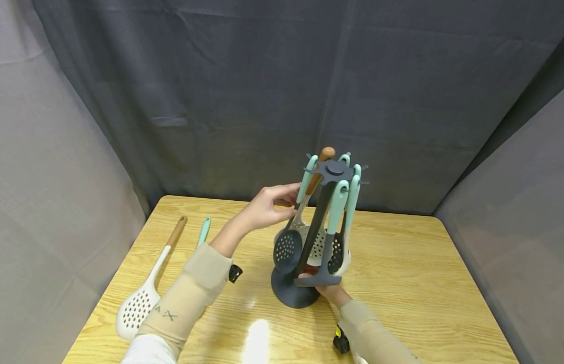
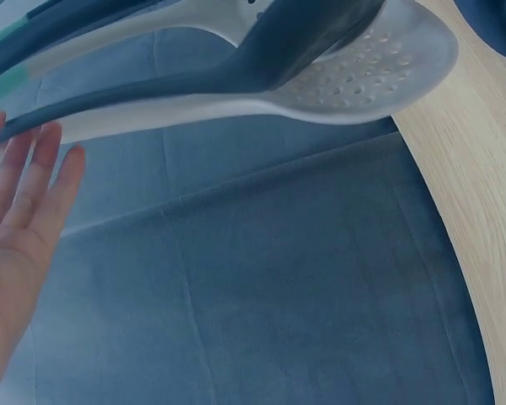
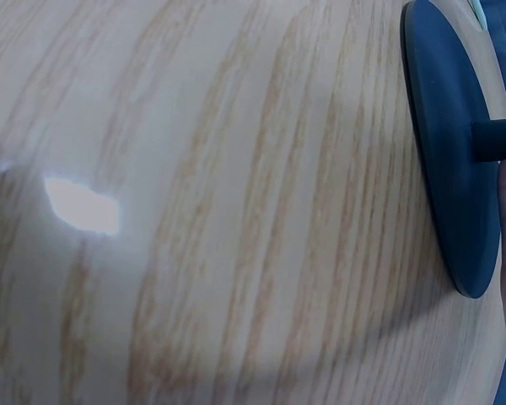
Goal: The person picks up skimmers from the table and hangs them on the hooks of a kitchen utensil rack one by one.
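A dark utensil stand (image 1: pixel 316 230) with a round base (image 3: pixel 447 152) carries several hanging kitchen utensils. My right hand (image 1: pixel 333 294) grips its pole low down, partly hidden behind a dark turner (image 1: pixel 326 277). At the stand's left side my left hand (image 1: pixel 266 207) reaches its fingers to the handles, close to a dark skimmer (image 1: pixel 287 252) with a mint grip. Those fingers (image 2: pixel 55 186) look mostly straight in the left wrist view, beside the handles of a dark utensil (image 2: pixel 270 51) and a white slotted spoon (image 2: pixel 354 84). Whether they touch is unclear.
On the table's left lies a white slotted turner (image 1: pixel 138 308) with a wooden handle. A mint handle (image 1: pixel 204 231) shows beside it, the rest hidden by my left forearm. A dark curtain (image 1: pixel 245 101) hangs behind the wooden table (image 1: pixel 414 283), with grey cloth on both sides.
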A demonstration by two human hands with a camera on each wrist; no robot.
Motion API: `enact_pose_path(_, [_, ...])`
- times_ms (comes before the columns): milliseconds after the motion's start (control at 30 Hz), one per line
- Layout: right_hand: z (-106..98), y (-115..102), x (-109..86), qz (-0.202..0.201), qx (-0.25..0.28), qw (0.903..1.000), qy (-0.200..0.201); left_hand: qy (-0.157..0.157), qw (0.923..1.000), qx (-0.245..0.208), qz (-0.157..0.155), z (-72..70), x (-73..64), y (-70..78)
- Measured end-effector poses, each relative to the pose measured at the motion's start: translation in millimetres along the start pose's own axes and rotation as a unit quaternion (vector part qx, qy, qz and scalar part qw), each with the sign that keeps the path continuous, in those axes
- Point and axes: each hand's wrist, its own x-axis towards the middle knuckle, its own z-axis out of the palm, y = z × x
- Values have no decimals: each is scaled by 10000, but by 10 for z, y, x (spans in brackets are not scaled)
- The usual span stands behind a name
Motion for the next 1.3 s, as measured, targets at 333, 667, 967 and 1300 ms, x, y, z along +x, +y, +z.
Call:
enact_pose_path(333, [-14,-13,-1,238,-263,9994,-33,1672,9682,1725,699,-302,-99,-231])
enact_pose_path(667, [-9,14,-19,264,-239,9993,-55,1283,8976,3182,-2769,-501,-596,-993])
enact_pose_path(967, [-10,6,-25,-55,-286,9996,1,375,8247,2586,-5017,-435,-1122,-1359])
enact_pose_path(1300, [-15,-10,-20,201,-463,9987,-110,157,7770,2353,-5836,-331,-1552,-1486])
